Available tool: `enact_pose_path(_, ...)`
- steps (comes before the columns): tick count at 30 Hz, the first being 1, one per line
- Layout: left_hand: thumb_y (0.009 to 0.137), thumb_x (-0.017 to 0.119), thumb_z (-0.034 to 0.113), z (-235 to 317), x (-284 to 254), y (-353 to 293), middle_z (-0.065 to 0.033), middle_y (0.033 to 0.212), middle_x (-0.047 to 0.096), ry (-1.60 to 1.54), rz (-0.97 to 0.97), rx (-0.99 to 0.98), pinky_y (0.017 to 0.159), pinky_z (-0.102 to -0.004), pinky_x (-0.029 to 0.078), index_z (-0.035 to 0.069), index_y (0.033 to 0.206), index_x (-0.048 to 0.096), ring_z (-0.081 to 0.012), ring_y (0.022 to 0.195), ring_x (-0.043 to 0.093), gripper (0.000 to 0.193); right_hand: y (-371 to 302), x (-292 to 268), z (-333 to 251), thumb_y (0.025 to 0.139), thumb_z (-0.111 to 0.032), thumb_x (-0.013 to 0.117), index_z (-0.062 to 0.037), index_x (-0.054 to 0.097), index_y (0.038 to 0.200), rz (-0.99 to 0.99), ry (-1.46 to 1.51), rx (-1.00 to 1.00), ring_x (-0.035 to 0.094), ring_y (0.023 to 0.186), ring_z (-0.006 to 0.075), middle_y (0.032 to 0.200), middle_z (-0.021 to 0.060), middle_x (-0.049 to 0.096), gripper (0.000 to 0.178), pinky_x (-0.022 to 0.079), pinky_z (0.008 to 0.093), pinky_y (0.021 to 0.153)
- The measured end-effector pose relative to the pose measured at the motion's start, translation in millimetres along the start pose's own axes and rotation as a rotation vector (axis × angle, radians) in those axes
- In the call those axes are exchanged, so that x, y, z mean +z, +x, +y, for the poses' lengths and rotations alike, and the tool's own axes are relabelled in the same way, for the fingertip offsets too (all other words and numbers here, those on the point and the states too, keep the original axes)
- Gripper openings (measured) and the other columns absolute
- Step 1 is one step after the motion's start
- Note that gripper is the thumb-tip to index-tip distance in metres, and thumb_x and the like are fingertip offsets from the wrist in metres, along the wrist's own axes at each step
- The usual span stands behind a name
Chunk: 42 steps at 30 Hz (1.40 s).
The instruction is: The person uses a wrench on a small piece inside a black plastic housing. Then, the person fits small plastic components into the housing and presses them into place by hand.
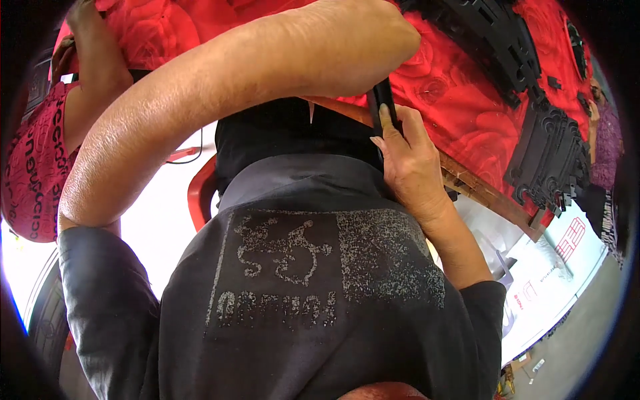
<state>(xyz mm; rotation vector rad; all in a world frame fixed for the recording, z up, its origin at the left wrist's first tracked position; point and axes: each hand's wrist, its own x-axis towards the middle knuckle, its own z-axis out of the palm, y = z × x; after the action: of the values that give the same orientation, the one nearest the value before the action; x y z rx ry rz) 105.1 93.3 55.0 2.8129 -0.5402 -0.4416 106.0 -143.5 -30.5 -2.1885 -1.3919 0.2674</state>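
My right hand (415, 160) is closed around a narrow black piece (383, 100) at the near edge of the table, with the index finger laid along it. My left forearm reaches across the top of the view, and its bent wrist hides most of my left hand (395, 40); its fingers do not show. The left wrist is just above the far end of the black piece, whose upper part is covered by it. Whether the left hand touches the piece I cannot tell.
Red rose-patterned cloth (460, 127) covers the wood-edged table. Black plastic parts (550, 150) are piled at the right, with more black parts (497, 40) behind. A white printed box (543, 287) stands below the edge. People are at far left and far right. A red chair (202, 193) is near.
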Motion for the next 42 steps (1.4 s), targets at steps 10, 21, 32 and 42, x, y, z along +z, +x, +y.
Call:
enact_pose_path(10, 0.080, 0.073, 0.018, 14.4, -12.8, -4.2, -0.0166, 0.081, 0.072, 0.001, -0.114, -0.048, 0.068, -0.0383, 0.060, -0.001, 0.082, 0.072, -0.0319, 0.080, 0.074, 0.019, 2.8, -2.4, -1.2, 0.079, 0.006, 0.076, 0.0102, 0.063, 0.125, -0.001, -0.007, -0.014, 0.064, 0.093, 0.0333, 0.110, 0.0169, 0.059, 0.048, 0.056, 0.0417, 0.075)
enact_pose_path(21, 0.080, 0.070, 0.016, 3.2, 9.7, -15.7, -0.0158, 0.076, 0.071, 0.299, 0.096, -0.054, 0.065, -0.0395, 0.058, 0.001, 0.077, 0.073, -0.0305, 0.074, 0.074, 0.016, 2.0, -3.6, -5.0, 0.084, -0.002, 0.075, 0.0108, 0.062, 0.122, 0.015, -0.048, -0.050, 0.066, 0.091, 0.0329, 0.105, 0.0168, 0.056, 0.042, 0.057, 0.0418, 0.075)
enact_pose_path(32, 0.085, 0.066, 0.016, -10.1, 7.4, -15.7, -0.0196, 0.074, 0.070, -0.150, 0.100, -0.114, 0.069, -0.0466, 0.057, 0.000, 0.080, 0.075, -0.0385, 0.075, 0.071, 0.018, 2.1, -4.2, -4.7, 0.082, 0.003, 0.076, 0.0092, 0.062, 0.125, -0.004, -0.046, -0.021, 0.067, 0.094, 0.0361, 0.112, 0.0189, 0.058, 0.046, 0.057, 0.0438, 0.076)
enact_pose_path(42, 0.087, 0.069, 0.013, -18.7, 0.3, -18.6, -0.0202, 0.081, 0.072, -0.299, 0.091, -0.104, 0.072, -0.0443, 0.057, -0.002, 0.088, 0.076, -0.0366, 0.079, 0.072, 0.016, 2.6, -4.1, -6.2, 0.082, 0.003, 0.076, 0.0096, 0.064, 0.124, -0.001, -0.026, -0.005, 0.067, 0.096, 0.0362, 0.113, 0.0194, 0.059, 0.044, 0.058, 0.0434, 0.077)
